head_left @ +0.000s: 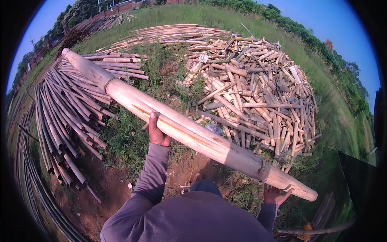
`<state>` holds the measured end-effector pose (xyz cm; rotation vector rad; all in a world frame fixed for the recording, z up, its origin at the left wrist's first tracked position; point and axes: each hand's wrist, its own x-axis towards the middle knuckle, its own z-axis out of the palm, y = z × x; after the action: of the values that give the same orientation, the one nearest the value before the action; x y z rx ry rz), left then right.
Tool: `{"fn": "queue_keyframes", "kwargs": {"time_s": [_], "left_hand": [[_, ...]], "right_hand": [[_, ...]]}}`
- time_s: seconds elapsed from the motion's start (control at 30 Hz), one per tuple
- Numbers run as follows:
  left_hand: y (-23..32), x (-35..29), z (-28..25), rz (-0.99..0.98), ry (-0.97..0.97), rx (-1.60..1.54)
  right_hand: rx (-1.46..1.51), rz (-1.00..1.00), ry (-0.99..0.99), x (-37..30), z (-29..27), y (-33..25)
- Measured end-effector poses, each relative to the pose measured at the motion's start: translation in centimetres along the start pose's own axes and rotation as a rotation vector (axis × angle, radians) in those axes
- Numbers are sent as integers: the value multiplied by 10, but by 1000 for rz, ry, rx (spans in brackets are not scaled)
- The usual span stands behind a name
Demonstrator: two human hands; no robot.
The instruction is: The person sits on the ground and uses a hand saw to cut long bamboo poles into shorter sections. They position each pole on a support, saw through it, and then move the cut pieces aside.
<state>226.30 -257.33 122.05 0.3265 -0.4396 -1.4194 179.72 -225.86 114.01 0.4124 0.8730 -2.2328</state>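
A thick, pale bamboo pole (193, 131) lies across the front of my body, slanting from the far left down to the near right. Brown streaks and a few ringed joints mark its surface. My left hand (159, 133) grips it near the middle from below, the thumb coming up over the near side. Close to its right end, my right hand (277, 195) supports the pole from beneath, thumb stretched along the side and the other fingers partly hidden behind the bamboo.
A large heap of short cut bamboo pieces (258, 88) stands ahead to the right. Long bamboo poles (74, 109) lie fanned out on the left, with more poles (173, 34) farther back. Bare soil (181, 169) and weeds (131, 141) surround my feet. A dark panel (356, 177) stands at the right.
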Motion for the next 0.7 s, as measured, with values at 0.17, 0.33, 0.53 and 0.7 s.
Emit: {"fn": "queue_keyframes", "kwargs": {"time_s": [0.17,0.33,0.53,0.7], "left_hand": [[-34,115,-35,-6,131,159],[-73,252,-28,-167,33,175],[-111,394,15,-206,-13,245],[-168,470,49,-285,-74,293]], "right_hand": [[-405,-306,736,134,-165,-161],[-417,-756,818,103,-158,-166],[-381,-979,717,78,-149,-132],[-355,-893,697,112,-114,-48]]}}
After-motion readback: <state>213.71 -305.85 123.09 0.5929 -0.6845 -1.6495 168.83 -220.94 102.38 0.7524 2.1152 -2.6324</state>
